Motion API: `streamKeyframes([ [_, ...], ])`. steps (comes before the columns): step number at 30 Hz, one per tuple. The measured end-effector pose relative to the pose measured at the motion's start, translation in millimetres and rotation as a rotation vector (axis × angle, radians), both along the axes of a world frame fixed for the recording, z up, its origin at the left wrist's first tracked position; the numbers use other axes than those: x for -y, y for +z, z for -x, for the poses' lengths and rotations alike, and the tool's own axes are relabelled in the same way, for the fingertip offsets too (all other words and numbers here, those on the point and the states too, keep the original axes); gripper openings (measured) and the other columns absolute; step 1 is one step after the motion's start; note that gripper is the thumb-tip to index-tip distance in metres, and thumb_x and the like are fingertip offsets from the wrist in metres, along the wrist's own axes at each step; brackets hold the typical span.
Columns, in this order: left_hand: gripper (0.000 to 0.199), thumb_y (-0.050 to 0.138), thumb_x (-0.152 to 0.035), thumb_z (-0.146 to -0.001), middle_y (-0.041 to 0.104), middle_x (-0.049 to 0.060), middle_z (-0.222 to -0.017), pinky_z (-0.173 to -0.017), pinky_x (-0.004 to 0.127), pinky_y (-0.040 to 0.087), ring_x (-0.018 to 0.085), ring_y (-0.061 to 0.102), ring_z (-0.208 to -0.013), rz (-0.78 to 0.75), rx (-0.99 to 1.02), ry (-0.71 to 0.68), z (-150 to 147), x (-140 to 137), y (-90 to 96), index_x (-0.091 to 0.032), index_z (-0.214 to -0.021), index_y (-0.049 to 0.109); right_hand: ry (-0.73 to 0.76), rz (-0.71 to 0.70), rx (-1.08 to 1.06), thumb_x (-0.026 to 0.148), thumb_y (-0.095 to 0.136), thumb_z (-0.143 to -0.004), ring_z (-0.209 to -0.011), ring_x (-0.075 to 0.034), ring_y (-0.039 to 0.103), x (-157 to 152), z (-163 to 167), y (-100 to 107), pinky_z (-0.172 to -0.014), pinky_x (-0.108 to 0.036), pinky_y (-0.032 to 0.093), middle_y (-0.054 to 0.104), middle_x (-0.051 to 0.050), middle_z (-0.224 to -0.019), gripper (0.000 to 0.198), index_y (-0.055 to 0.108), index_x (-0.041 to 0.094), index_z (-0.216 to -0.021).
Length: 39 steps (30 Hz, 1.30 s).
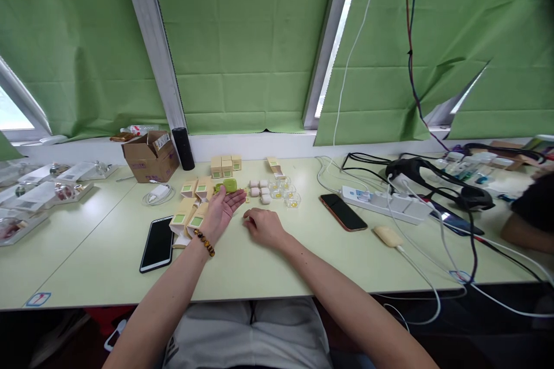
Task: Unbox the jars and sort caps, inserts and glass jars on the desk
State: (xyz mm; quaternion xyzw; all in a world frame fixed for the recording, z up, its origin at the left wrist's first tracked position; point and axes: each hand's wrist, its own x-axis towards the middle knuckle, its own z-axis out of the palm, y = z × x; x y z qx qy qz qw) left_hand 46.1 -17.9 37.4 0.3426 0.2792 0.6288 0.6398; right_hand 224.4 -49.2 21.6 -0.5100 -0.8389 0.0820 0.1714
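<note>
My left hand (220,211) is turned palm up with its fingers stretched out, and nothing lies on the palm. Just beyond its thumb are small green cases (230,185). Partly behind this hand and wrist, opened cream cartons (189,188) with green squares stand close together. To the right, my right hand (265,227) rests on the table with its fingers curled in; no object shows in it. Small pale pink rounded pieces (254,191) sit in a cluster beyond it. Beside them are clear plastic cups (293,200) with yellowish bits inside.
A black phone (156,244) lies left of the cartons, a second phone (343,211) at right. Cables run from a white power strip (381,203) beside a black headset (426,179). A cardboard box (151,157) stands behind. Another person's arm (526,233) shows at far right.
</note>
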Motion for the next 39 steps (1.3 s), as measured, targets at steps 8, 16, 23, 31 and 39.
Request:
streamKeyframes([
  [8,0.039,0.072,-0.048,-0.090,0.065,0.004,-0.065,-0.071,0.032,0.047,0.020,0.064,-0.067,-0.259,-1.458,0.495,6.5,5.6,-0.8,-0.019,-0.068,0.059,0.028,0.013,0.038,0.028,0.055,-0.099,-0.097,-0.021,0.070,3.2,0.3,3.6,-0.073,-0.027,0.041,0.077,-0.005,-0.113,0.023,0.072,0.025,-0.113],
  [16,0.024,0.075,-0.033,-0.088,0.071,0.014,-0.079,-0.076,0.034,0.046,0.028,0.069,-0.083,-0.267,-1.824,0.303,5.8,3.9,-12.3,-0.017,-0.075,0.063,0.032,0.010,0.049,0.028,0.056,-0.099,-0.100,-0.021,0.071,3.7,0.7,5.4,-0.074,-0.028,0.042,0.078,-0.003,-0.112,0.021,0.073,0.026,-0.111],
  [23,0.018,0.071,-0.034,-0.089,0.073,0.016,-0.085,-0.081,0.036,0.049,0.031,0.071,-0.090,-0.254,-1.855,0.273,3.6,7.9,-12.4,-0.017,-0.084,0.068,0.025,0.020,0.059,0.029,0.055,-0.100,-0.101,-0.021,0.070,3.7,0.7,5.0,-0.076,-0.028,0.043,0.078,-0.004,-0.111,0.023,0.073,0.026,-0.113],
  [31,0.016,0.056,-0.008,-0.078,0.072,0.020,-0.084,-0.074,0.037,0.049,0.033,0.071,-0.083,-0.253,-2.001,0.265,1.5,12.7,-6.9,-0.014,-0.086,0.069,0.040,0.024,0.043,0.028,0.055,-0.099,-0.101,-0.021,0.070,2.5,0.4,4.2,-0.076,-0.028,0.042,0.078,-0.004,-0.111,0.023,0.074,0.027,-0.113],
  [39,0.025,0.047,-0.008,-0.085,0.070,0.020,-0.081,-0.082,0.038,0.049,0.030,0.069,-0.082,-0.289,-1.943,0.284,6.6,5.3,-16.3,-0.015,-0.086,0.070,0.036,0.020,0.049,0.027,0.057,-0.098,-0.100,-0.020,0.071,3.3,0.3,6.7,-0.072,-0.028,0.041,0.078,-0.003,-0.110,0.021,0.073,0.027,-0.111],
])
